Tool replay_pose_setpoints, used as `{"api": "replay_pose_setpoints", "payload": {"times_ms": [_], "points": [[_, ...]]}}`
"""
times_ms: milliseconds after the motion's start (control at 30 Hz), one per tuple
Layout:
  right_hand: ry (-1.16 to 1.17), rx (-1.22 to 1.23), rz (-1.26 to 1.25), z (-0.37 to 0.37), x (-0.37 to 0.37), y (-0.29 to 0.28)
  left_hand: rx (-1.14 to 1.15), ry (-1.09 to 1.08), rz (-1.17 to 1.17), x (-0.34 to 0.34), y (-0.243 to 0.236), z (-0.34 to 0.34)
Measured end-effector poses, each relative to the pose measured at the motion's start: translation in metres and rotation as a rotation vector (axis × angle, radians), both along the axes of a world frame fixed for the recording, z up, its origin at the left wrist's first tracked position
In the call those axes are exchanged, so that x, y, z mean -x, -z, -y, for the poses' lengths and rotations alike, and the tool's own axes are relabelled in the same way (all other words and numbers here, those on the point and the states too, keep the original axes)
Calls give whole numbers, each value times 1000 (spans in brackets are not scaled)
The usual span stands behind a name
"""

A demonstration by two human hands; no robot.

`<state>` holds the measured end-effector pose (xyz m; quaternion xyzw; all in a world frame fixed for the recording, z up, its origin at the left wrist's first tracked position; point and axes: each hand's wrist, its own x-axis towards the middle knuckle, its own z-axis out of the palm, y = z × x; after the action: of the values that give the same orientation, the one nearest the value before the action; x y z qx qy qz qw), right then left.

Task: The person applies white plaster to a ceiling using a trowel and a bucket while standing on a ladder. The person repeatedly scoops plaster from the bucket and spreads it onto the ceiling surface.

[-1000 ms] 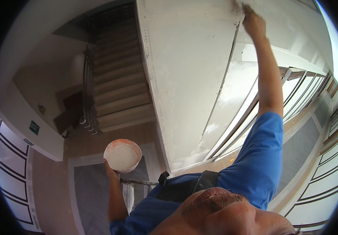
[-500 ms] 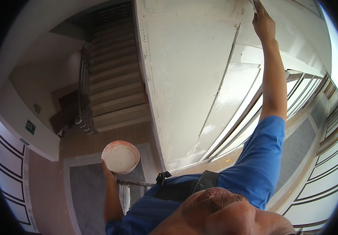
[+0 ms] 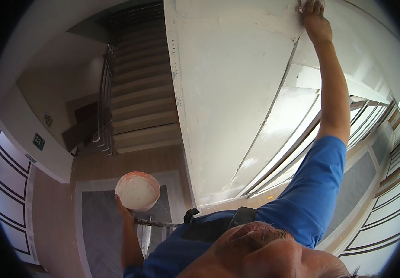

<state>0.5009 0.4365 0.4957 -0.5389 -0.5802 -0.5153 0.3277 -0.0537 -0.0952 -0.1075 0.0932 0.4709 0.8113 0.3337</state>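
My left hand (image 3: 124, 206) grips a round bucket (image 3: 137, 188) with an orange rim and pale paste inside, at lower centre. My right arm reaches up to the white board surface (image 3: 227, 88), where my right hand (image 3: 316, 21) is closed on a small whitish object (image 3: 310, 4) at its seam near the top edge, too hidden to name. A dark, thin seam runs diagonally down the board from there, and pale smears mark the surface. A stained horizontal bar (image 3: 158, 223) lies just below the bucket, above metal parts of what looks like a ladder.
Stairs (image 3: 139, 106) with metal railings (image 3: 102, 106) are at upper left. A white panelled door (image 3: 7, 190) and wall signs (image 3: 38, 141) are at left. A railed glazed opening (image 3: 357, 116) is at right. Below lies grey floor covering (image 3: 98, 222) bordered by wood-look flooring.
My right hand has moved rightward along the top of the board. The bucket and my left hand now appear slightly farther left and lower.
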Motion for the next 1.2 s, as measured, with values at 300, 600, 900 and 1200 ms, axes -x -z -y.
{"api": "replay_pose_setpoints", "payload": {"times_ms": [300, 600, 900, 1200], "points": [[-162, 177, -8, 67, -18, 81, 73, 28, -15, -1, -8, -2], [-305, 58, -602, 87, -27, 21, 48, 30, -2, 3, 5, 4], [-324, 142, -474, 67, 1, -36, 4, 14, -1, -2, 1, 5], [-135, 262, -419, 101, 77, 8, -41, 54, -25, 0, 2, -2]]}}
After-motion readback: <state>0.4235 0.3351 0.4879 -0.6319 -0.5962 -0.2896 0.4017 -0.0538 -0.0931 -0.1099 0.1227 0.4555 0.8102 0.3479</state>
